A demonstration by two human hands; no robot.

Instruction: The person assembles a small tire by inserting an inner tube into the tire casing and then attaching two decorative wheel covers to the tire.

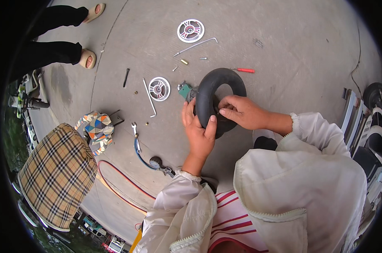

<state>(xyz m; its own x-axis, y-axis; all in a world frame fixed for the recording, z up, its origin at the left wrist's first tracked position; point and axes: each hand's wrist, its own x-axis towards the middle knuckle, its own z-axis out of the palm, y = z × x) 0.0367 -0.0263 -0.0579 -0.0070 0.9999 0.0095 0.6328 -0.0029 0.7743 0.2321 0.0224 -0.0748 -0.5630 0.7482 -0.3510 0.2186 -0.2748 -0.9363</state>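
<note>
A black rubber inner tube [205, 98] stands tilted in front of me. My left hand [199, 135] is closed round its near left side, thumb on the front and fingers behind. At the tube's hole, my right hand [246, 113] has thumb and forefinger pinched together; what they grip, if anything, is hidden. Behind the tube, a dark treaded piece, perhaps a tyre [192, 95], shows in part. Next to it lies a green item with metal parts [184, 89], partly covered. A red-handled screwdriver [245, 70] lies just beyond the tube.
Two silver wheel rims [159, 89] [191, 30], bent metal rods [149, 98], small bolts [203, 58] and a wrench [135, 129] lie on the concrete. A hose with a gauge [156, 162] is at left. A checked cover [58, 175] and another person's sandalled feet [88, 59] are farther left.
</note>
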